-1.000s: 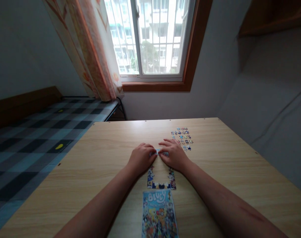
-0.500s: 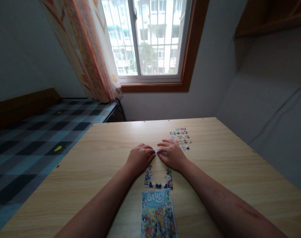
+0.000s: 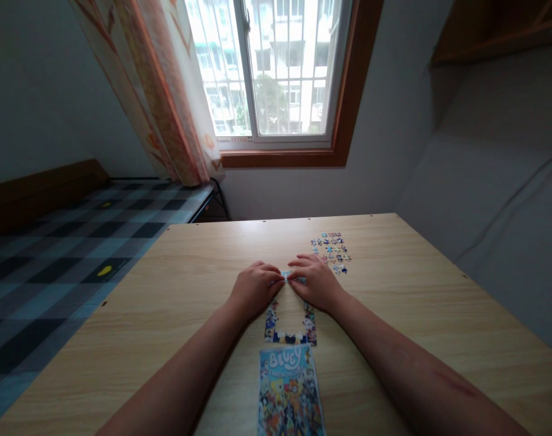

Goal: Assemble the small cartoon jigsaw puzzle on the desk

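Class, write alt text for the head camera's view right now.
A person's left hand and right hand touch the far side of a jigsaw border on a table. Loose pieces lie beyond the right hand; a "Bluey" picture lies nearest.

Both hands at the top edge of a partly assembled jigsaw border.
Left hand [image 3: 256,289] and right hand [image 3: 316,283] meet fingertip to fingertip on the jigsaw border [image 3: 290,338], which extends below them toward the forearms. Loose jigsaw pieces [image 3: 334,249] lie beyond the right hand. The "BLUEY" picture sheet [image 3: 290,387] lies between the forearms, nearer the wearer, on the wooden table [image 3: 203,260].
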